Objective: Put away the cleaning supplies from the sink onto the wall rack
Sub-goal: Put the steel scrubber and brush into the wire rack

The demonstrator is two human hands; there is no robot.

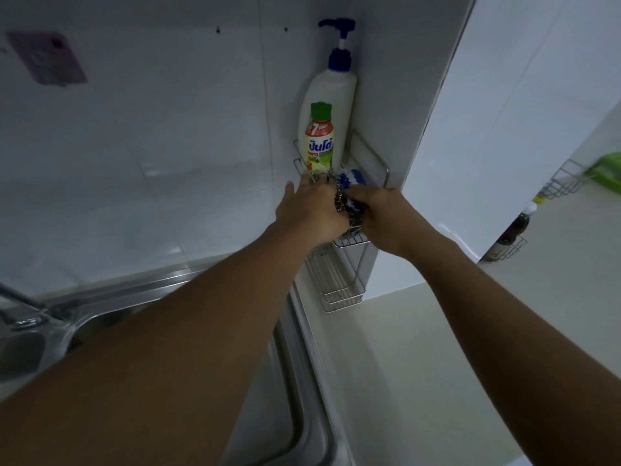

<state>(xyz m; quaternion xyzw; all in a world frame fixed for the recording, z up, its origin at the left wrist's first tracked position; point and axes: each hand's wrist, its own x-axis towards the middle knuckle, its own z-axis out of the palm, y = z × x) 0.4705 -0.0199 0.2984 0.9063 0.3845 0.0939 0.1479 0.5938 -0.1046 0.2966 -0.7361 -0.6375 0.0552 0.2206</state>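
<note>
Both my arms reach up to the wire wall rack [376,156] fixed in the corner of the white tiled wall; my left hand [309,210] and my right hand [386,213] meet at the front edge of its upper shelf, close together with a steel wool scourer [339,196] pressed between them; my left fingers [304,183] spread over the rack's front left corner, and my right fingers [361,196] curl onto a blue and white scrubber [347,178] that lies just behind the scourer on the shelf; I cannot tell exactly which hand carries the scourer's weight. 2 bottles stand upright at the back left of the same shelf: a tall white pump bottle [331,92] with a blue pump head against the wall, and a smaller green-capped dish soap bottle [319,139] in front of it, touching it. The rack's lower basket [339,284] hangs below my hands. The steel sink [43,341] and its tap [20,304] sit at lower left beneath my left forearm.
</note>
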